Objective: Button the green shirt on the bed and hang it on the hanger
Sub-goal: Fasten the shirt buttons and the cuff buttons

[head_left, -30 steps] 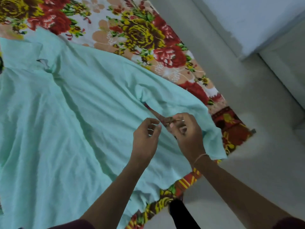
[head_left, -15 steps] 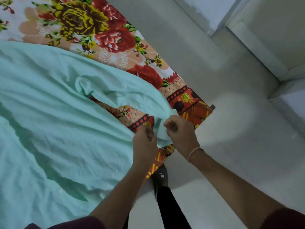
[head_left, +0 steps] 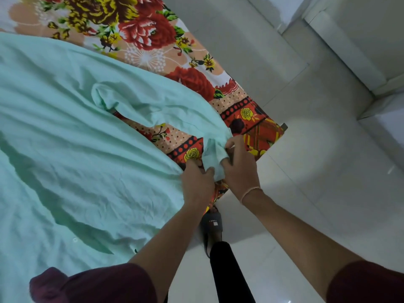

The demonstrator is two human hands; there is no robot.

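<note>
Green shirt (head_left: 87, 149) on floral bed (head_left: 142, 29); hem between left hand (head_left: 197, 184), right hand (head_left: 240, 169)

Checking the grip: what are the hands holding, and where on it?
The shirt: the left hand and right hand each grip one front edge, near the bed corner.

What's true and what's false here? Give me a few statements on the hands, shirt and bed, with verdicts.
1. The left hand and right hand both grip the green shirt near a corner of the bedsheet. True.
2. The green shirt hangs on a hanger. False: it lies spread on the bedsheet.
3. A thin band circles the right wrist. True.
4. The bedsheet is plain white. False: it bears red and yellow flowers.
5. A slipper is on the floor beside the bed. True.
</note>
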